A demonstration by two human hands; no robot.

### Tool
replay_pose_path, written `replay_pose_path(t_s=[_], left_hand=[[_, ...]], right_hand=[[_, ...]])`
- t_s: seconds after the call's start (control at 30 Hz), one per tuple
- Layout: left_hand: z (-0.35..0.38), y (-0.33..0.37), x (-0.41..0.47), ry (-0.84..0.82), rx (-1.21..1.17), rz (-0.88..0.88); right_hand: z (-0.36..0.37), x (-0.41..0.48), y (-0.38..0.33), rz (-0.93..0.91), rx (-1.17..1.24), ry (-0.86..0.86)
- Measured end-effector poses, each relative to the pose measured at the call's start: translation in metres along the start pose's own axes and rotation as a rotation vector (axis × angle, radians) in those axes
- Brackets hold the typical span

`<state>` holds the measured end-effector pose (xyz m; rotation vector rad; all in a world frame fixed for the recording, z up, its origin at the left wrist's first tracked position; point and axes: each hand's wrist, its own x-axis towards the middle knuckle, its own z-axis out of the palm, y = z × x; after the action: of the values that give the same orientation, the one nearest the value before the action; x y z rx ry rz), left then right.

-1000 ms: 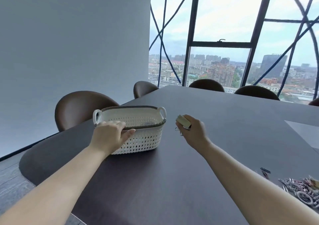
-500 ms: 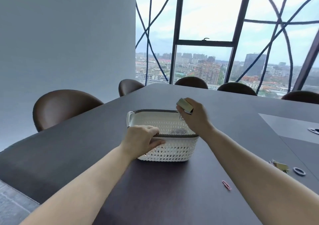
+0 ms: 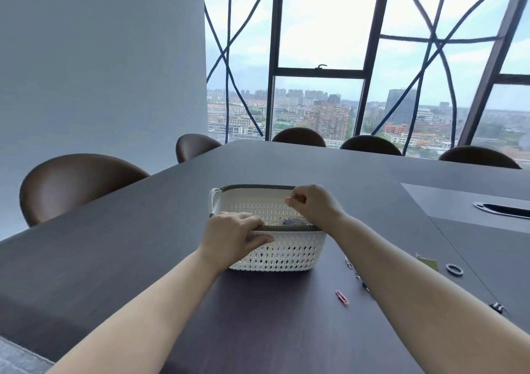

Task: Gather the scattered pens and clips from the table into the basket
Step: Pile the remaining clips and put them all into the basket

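Observation:
A white woven basket [image 3: 282,254] with a dark rim stands on the dark table [image 3: 143,259]. My left hand [image 3: 232,237] grips its near rim, thumb outside on the wall. Over the basket's right side, my right hand [image 3: 311,206] has its fingers curled and nothing shows in them. Some small items [image 3: 286,222] lie inside, mostly hidden. On the table to the right lie a pink paper clip [image 3: 342,297], a chain of dark clips [image 3: 355,273] partly under my right forearm, a beige clip [image 3: 427,261], a dark ring [image 3: 454,269] and a small binder clip [image 3: 496,307].
Brown chairs line the table's left side [image 3: 74,184] and far end [image 3: 370,144]. A cable slot [image 3: 502,210] is set into a grey panel on the right. Large windows stand behind the table.
My right hand has dropped from above the rim down into the basket, and the beige clip it held is gone from view. The left hand stays on the rim. The view has swung right.

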<state>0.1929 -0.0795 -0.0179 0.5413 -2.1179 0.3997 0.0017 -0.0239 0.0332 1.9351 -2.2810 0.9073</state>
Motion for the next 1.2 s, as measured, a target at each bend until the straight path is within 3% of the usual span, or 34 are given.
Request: replay_pose_path(t_s=[0.23,0.43,0.53,0.63,0.67,0.73,0.8,0.87,0.93,1.0,1.1,1.2], left_hand=[[0.000,0.002,0.000,-0.054,-0.005,-0.029],[0.005,0.006,0.004,-0.118,0.098,-0.035],[0.014,0.020,0.003,-0.127,0.236,-0.096],[0.024,0.060,-0.002,-0.143,0.091,0.016],[0.028,0.077,-0.003,-0.186,0.013,0.098],[0.037,0.111,-0.001,-0.437,-0.146,0.215],[0.045,0.131,-0.002,-0.831,-0.219,0.184],[0.057,0.143,-0.001,-1.034,-0.231,0.118],[0.071,0.149,0.003,-1.103,-0.259,0.046],[0.086,0.156,0.012,-1.137,-0.251,0.005],[0.107,0.169,0.027,-1.133,-0.220,0.000],[0.125,0.179,0.036,-1.111,-0.243,-0.040]], right_hand=[[-0.006,-0.006,-0.003,-0.003,0.056,-0.034],[-0.014,-0.028,0.016,-0.057,0.223,0.116],[-0.026,-0.045,0.036,-0.085,0.162,0.211],[-0.041,-0.069,0.069,-0.042,0.033,0.264],[-0.046,-0.079,0.081,-0.016,-0.003,0.258],[-0.054,-0.104,0.110,0.056,-0.064,0.232],[-0.058,-0.131,0.134,0.162,-0.103,0.181],[-0.062,-0.161,0.159,0.342,-0.167,0.119],[-0.062,-0.186,0.180,0.549,-0.230,-0.015],[-0.059,-0.200,0.194,0.645,-0.287,-0.183],[-0.053,-0.199,0.201,0.619,-0.328,-0.301],[-0.051,-0.188,0.206,0.625,-0.316,-0.294]])
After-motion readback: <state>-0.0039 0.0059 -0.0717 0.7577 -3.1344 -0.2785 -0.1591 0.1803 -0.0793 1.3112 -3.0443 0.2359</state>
